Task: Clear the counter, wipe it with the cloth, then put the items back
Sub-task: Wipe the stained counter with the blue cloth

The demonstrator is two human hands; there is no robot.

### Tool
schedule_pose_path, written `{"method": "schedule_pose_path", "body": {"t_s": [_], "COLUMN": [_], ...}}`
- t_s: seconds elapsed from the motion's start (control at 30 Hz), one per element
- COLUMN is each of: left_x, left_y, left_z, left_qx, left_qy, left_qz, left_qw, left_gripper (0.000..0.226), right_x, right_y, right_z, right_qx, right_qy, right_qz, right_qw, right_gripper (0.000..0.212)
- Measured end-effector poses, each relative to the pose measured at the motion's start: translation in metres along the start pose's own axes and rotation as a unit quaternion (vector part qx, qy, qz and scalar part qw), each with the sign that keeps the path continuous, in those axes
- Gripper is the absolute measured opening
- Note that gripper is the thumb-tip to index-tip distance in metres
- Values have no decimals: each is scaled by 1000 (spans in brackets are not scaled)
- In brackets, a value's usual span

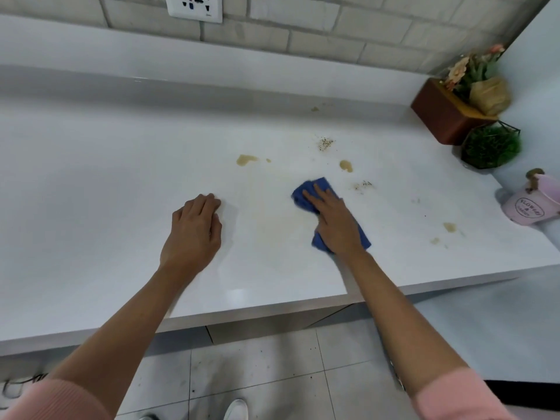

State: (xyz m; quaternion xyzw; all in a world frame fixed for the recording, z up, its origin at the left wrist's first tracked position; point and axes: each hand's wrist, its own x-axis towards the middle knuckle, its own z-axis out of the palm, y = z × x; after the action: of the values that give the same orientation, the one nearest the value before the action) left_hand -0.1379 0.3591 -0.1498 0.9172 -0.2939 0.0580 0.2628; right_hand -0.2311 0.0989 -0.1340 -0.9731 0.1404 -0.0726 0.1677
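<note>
We see the cloth (304, 194), blue and bunched into a creased pad, lying on the white counter (121, 177) right of centre. Our right hand (333, 221) presses it flat, fingers extended. Our left hand (195, 228) rests on the counter, fingers loosely curled, holding nothing. Brown stains (247, 159) lie beyond the cloth.

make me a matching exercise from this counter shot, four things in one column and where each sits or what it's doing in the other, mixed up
Column A
1. blue cloth
2. left hand
3. pink pot
4. brown planter box

Column B
a. far right corner of the counter
b. pressed flat under the right hand
c. right edge of the counter, partly cut off by the frame
d. resting on bare counter, holding nothing

Pairs: 1-b, 2-d, 3-c, 4-a
</note>
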Motion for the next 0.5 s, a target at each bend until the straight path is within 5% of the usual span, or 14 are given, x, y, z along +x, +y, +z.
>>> {"method": "schedule_pose_path", "body": {"t_s": [0.1, 0.23, 0.37, 0.5], "left_x": [1, 0, -2, -1], "left_y": [1, 1, 1, 0], "left_z": [1, 0, 0, -1], "left_qx": [5, 3, -2, 3], "left_qy": [0, -2, -9, -10], "left_qz": [-4, -8, -13, -12], "left_qw": [1000, 1000, 1000, 1000], "left_gripper": [30, 31, 35, 35], "right_x": [44, 22, -23, 22], "right_y": [-28, -67, -33, -4], "right_z": [14, 37, 27, 11], "right_qx": [-12, 48, 65, 48], "right_qy": [-13, -47, -74, -7], "right_qz": [16, -106, -190, -50], "right_qw": [1000, 992, 977, 998], "right_gripper": [67, 70, 67, 60]}}
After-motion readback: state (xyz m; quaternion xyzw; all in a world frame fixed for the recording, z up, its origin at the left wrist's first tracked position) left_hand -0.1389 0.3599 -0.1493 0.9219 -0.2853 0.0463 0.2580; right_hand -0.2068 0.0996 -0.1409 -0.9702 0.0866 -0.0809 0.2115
